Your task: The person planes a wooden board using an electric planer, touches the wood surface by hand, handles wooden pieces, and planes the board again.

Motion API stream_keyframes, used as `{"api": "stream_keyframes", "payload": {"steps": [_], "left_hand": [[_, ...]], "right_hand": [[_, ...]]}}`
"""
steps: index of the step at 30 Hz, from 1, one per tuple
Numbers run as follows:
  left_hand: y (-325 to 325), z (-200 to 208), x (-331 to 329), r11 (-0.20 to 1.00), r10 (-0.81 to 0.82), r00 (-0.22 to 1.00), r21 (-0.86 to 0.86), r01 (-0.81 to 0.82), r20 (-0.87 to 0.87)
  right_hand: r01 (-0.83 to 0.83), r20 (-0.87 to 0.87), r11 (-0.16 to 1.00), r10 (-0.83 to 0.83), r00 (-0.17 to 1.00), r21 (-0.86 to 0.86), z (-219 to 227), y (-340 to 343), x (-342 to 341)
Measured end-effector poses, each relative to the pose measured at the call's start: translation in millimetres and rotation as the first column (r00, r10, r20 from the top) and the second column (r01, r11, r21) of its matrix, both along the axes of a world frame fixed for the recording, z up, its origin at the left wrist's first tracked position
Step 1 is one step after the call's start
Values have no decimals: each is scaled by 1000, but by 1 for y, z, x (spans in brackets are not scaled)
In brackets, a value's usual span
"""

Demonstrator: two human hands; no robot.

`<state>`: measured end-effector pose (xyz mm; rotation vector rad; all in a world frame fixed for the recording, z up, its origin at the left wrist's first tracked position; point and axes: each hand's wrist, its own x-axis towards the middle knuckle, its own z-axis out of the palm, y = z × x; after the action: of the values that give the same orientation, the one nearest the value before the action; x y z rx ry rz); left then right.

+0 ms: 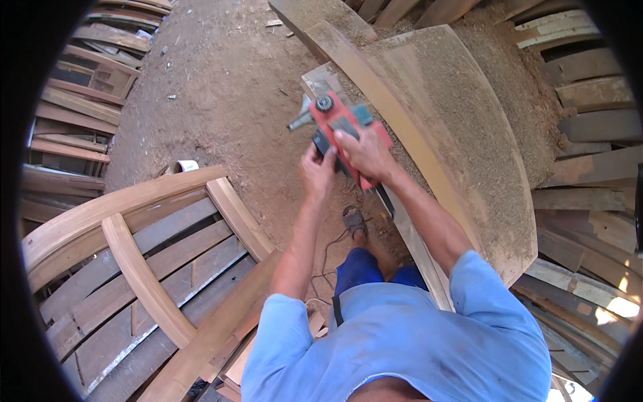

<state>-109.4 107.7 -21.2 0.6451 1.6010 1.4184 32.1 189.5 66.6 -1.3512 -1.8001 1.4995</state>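
Note:
A red electric planer with a black round knob is tilted in the air beside the left edge of a wooden work table. My right hand wraps round its rear handle. My left hand grips the black part on its left side; some of its fingers are hidden. A long curved wooden board stands on edge along the table, just right of the planer. The black cord hangs from the tool's near end, past my right forearm.
A curved wooden frame with crosspieces lies at the left, on other planks. Planks line the left side and the right side. A cable trails over the dirt floor by my sandalled foot. Shavings cover the table.

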Motion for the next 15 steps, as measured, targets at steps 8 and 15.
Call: {"api": "stream_keyframes", "payload": {"steps": [8,15], "left_hand": [[38,96,-56,895,382,922,277,-350,-68],[83,29,-30,960,259,949,-59,-273,-180]], "right_hand": [[-174,-112,981,183,977,81,25,-23,-13],[-310,-85,943,301,950,-120,17,-145,36]]}}
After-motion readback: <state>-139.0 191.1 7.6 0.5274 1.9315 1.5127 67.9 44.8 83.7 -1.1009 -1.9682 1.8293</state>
